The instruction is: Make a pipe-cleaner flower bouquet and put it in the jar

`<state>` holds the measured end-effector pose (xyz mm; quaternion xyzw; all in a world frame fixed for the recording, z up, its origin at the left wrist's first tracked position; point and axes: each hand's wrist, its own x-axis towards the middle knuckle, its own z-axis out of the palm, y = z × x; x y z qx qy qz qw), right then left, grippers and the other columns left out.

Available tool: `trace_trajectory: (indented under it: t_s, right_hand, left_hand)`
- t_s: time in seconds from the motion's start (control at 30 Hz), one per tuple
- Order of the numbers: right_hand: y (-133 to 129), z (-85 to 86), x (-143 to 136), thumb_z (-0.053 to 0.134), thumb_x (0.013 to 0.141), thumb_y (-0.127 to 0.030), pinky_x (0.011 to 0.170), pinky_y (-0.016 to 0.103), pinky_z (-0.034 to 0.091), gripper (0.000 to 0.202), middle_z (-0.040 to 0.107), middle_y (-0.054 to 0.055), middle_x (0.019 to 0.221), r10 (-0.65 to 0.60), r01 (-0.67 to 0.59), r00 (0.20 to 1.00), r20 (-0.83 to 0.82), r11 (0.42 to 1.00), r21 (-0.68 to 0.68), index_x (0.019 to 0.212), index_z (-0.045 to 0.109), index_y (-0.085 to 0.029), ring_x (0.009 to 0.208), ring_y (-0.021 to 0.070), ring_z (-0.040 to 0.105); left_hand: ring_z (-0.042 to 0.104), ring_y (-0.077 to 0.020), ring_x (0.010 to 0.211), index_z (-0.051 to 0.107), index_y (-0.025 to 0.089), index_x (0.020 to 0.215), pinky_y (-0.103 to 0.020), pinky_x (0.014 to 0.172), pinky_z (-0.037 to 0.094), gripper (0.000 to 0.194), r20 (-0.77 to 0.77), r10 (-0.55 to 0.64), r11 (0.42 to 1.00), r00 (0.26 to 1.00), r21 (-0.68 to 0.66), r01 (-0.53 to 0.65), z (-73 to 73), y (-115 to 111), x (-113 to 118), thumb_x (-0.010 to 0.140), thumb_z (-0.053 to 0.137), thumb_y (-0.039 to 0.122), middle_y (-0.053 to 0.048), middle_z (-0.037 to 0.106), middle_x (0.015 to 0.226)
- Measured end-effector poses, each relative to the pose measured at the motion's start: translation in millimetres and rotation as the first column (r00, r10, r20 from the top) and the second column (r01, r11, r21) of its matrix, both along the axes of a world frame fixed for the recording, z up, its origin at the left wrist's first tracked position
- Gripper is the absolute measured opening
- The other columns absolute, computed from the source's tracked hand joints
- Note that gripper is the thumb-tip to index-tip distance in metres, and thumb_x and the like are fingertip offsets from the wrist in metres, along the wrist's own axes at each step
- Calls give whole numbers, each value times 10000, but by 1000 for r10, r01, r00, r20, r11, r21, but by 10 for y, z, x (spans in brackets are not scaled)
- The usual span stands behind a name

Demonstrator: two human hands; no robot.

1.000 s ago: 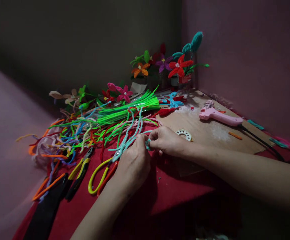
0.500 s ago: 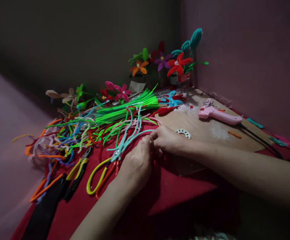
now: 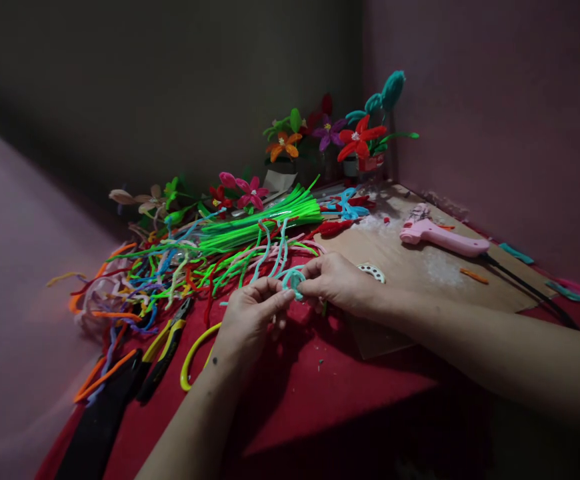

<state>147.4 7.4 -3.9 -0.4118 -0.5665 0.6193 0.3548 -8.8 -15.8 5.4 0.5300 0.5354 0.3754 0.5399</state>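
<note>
Your right hand (image 3: 337, 285) pinches a small teal piece (image 3: 295, 281); your left hand (image 3: 247, 317) meets its edge, whether gripping I cannot tell. The piece is above the red-covered bench (image 3: 340, 393), near green stems (image 3: 263, 223).

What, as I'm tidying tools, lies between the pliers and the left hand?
In the head view, a yellow looped handle lies between the pliers and the left hand.
</note>
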Motion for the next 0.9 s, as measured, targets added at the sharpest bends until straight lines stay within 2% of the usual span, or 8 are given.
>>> trace_trajectory:
  t_s: [0.2, 0.33, 0.4, 0.47, 0.57, 0.67, 0.77, 0.9]
  right_hand:
    - [-10, 39, 7, 565, 666, -127, 365, 166, 332, 113, 485, -44, 455, 72, -72, 997, -8, 997, -11, 557, 535, -127, 371, 45, 420]
    - [16, -21, 12, 556, 667, -140, 406, 182, 357, 74, 500, -37, 474, 118, -116, 992, -52, 993, 35, 596, 563, -120, 400, 56, 438]
    - [37, -73, 11, 550, 669, -148, 402, 186, 350, 66, 509, -33, 475, 133, -130, 989, -58, 990, 55, 622, 582, -115, 398, 63, 443]
    - [52, -115, 11, 547, 670, -157, 403, 186, 351, 68, 511, -34, 477, 152, -147, 985, -80, 987, 68, 655, 597, -113, 402, 66, 449]
    - [55, -128, 11, 569, 675, -178, 433, 180, 375, 66, 516, -35, 504, 162, -152, 975, -150, 985, 76, 677, 596, -118, 437, 64, 468]
    - [41, -99, 9, 611, 677, -221, 446, 184, 399, 97, 534, -33, 543, 120, -110, 971, -209, 992, 59, 685, 567, -134, 460, 67, 489]
    - [32, -77, 14, 617, 694, -260, 416, 188, 395, 129, 542, -34, 546, 82, -77, 976, -200, 996, 34, 693, 553, -148, 439, 72, 490]
    - [49, -81, 29, 637, 694, -294, 402, 176, 347, 175, 540, -31, 539, 53, -45, 975, -215, 998, 44, 651, 572, -138, 431, 56, 465]
  left_hand:
    - [383, -48, 331, 462, 169, 641, -166, 356, 297, 223, -147, 53, 992, 988, 118, -36, -3, -14, 21, 705, 631, 301, 72, 471, 426]
    - [397, -63, 361, 432, 186, 676, -192, 397, 328, 202, -230, 52, 980, 972, 200, -5, -31, -19, 5, 745, 574, 311, 70, 470, 472]
    - [414, -72, 416, 447, 185, 690, -204, 439, 349, 171, -359, 79, 941, 930, 334, 49, -59, -34, 0, 759, 553, 300, 59, 467, 520]
    - [445, -87, 505, 473, 181, 697, -217, 512, 379, 123, -498, 149, 863, 854, 488, 134, -74, -54, -3, 767, 536, 259, 37, 477, 589]
    - [501, -115, 668, 501, 175, 707, -238, 617, 411, 70, -552, 168, 771, 817, 590, 240, -48, -78, -7, 773, 515, 196, -13, 530, 756]
    - [531, -125, 725, 516, 169, 730, -237, 609, 433, 69, -441, 38, 818, 896, 529, 226, 7, -83, -11, 788, 510, 206, -51, 558, 912]
    - [524, -113, 617, 532, 168, 783, -229, 544, 439, 84, -311, -74, 908, 948, 373, 193, 32, -75, -14, 798, 528, 251, -17, 572, 760]
    - [541, -108, 592, 535, 160, 779, -228, 557, 463, 100, -173, -88, 950, 981, 283, 135, 22, -51, -25, 754, 599, 232, 7, 581, 687]
